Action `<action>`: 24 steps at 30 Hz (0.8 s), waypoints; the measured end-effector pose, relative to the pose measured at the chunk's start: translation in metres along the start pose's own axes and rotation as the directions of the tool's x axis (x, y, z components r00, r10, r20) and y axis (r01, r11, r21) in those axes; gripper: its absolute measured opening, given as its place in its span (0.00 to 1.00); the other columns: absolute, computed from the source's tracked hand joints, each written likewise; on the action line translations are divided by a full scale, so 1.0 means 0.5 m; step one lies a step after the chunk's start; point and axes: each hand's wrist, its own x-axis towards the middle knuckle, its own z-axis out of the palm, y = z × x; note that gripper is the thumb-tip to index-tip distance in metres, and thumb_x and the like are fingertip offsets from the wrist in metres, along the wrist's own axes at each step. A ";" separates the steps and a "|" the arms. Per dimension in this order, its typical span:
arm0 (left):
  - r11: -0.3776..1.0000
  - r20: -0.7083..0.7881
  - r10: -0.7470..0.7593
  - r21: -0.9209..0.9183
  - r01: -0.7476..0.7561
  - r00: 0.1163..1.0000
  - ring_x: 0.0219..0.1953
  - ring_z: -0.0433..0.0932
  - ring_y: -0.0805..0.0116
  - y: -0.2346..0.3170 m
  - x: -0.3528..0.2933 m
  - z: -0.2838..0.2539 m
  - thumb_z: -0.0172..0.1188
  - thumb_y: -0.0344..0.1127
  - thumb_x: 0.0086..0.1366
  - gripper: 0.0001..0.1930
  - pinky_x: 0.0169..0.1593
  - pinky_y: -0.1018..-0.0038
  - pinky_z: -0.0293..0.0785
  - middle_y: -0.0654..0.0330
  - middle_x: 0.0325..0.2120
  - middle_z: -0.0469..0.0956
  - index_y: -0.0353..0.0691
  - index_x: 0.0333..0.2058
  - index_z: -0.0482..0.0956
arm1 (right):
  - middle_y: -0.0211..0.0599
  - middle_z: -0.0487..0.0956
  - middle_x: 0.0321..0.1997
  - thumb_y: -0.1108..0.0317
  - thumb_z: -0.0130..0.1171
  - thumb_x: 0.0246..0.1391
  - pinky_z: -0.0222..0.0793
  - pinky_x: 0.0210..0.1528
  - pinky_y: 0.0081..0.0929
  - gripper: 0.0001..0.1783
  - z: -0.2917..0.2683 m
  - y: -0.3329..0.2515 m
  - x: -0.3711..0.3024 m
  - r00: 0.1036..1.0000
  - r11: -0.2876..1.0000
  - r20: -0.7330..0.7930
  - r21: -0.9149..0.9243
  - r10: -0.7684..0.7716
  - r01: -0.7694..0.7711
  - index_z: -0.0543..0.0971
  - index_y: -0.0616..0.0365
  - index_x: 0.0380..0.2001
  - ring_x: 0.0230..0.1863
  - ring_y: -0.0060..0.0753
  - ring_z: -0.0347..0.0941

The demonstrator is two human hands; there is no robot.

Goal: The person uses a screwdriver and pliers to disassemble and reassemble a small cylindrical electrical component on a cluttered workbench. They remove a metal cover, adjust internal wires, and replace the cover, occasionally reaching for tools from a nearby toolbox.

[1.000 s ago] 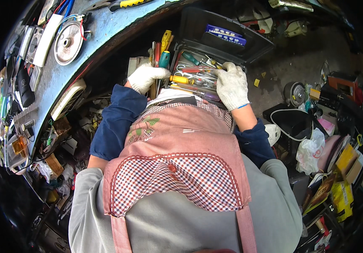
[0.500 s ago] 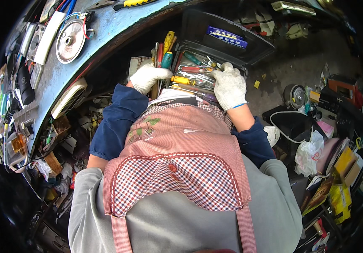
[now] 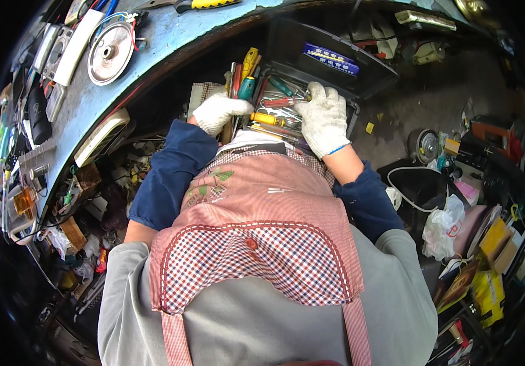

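Note:
My left hand (image 3: 218, 113), in a white knitted glove, is closed around a bundle of screwdrivers at the left side of a black toolbox (image 3: 353, 117). Yellow (image 3: 250, 63), red (image 3: 237, 80) and teal (image 3: 246, 89) handles stick up past its thumb. My right hand (image 3: 325, 122), gloved too, reaches over the box's right part with fingers curled down. Its fingertips are partly hidden, close to a red-handled screwdriver (image 3: 279, 102). Also in the box lie a yellow-handled screwdriver (image 3: 267, 119), a green-handled tool (image 3: 281, 85) and several metal tools.
The toolbox's raised lid (image 3: 372, 76) stands at the far side. A blue bench (image 3: 171, 30) curves along the upper left, holding a round metal disc (image 3: 110, 53). Parts clutter the floor at lower left. On the right are a black bucket (image 3: 418, 183) and a white plastic bag (image 3: 442, 229).
My right hand has shifted slightly left and toward the far side over the toolbox. My left hand stays at the screwdriver bundle. The whole view has moved a little.

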 end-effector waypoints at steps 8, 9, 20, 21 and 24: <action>0.998 0.010 -0.054 -0.026 0.054 0.998 0.39 0.87 0.64 0.019 -0.015 0.009 0.75 0.36 0.63 0.18 0.49 0.69 0.82 0.54 0.38 0.89 0.29 0.47 0.89 | 0.39 0.83 0.52 0.63 0.63 0.61 0.78 0.53 0.50 0.11 -0.031 -0.016 0.016 0.976 0.992 0.216 -0.116 -0.021 0.047 0.92 0.49 0.38 0.54 0.45 0.81; 0.998 0.016 -0.057 -0.037 0.057 0.998 0.39 0.86 0.64 0.018 -0.014 0.008 0.76 0.36 0.62 0.19 0.50 0.69 0.82 0.54 0.38 0.88 0.29 0.47 0.89 | 0.40 0.84 0.49 0.63 0.62 0.61 0.79 0.49 0.50 0.11 -0.023 -0.016 0.019 0.969 0.989 0.243 -0.131 -0.034 0.067 0.92 0.49 0.38 0.52 0.45 0.82; 1.000 0.037 -0.026 0.003 0.026 0.999 0.37 0.85 0.67 -0.008 0.017 0.002 0.72 0.36 0.62 0.13 0.45 0.68 0.80 0.58 0.35 0.89 0.34 0.41 0.91 | 0.46 0.88 0.37 0.62 0.61 0.62 0.85 0.42 0.47 0.11 0.018 0.020 0.026 0.985 0.990 0.107 0.025 -0.137 0.135 0.90 0.52 0.34 0.39 0.48 0.89; 0.999 0.027 -0.033 0.009 0.033 0.999 0.37 0.85 0.67 0.011 -0.003 0.007 0.72 0.34 0.62 0.13 0.46 0.68 0.80 0.58 0.35 0.88 0.34 0.43 0.90 | 0.47 0.89 0.37 0.60 0.63 0.60 0.85 0.44 0.47 0.12 0.003 0.026 0.027 0.985 0.990 0.116 0.073 -0.130 0.122 0.90 0.53 0.35 0.40 0.49 0.89; 0.999 0.049 0.022 -0.026 -0.021 0.999 0.37 0.84 0.68 -0.031 0.022 -0.009 0.74 0.32 0.61 0.12 0.47 0.69 0.80 0.59 0.35 0.88 0.34 0.43 0.89 | 0.50 0.89 0.40 0.54 0.66 0.53 0.84 0.48 0.49 0.18 -0.063 0.018 0.033 0.954 0.995 0.295 0.102 -0.051 0.021 0.89 0.57 0.36 0.43 0.55 0.88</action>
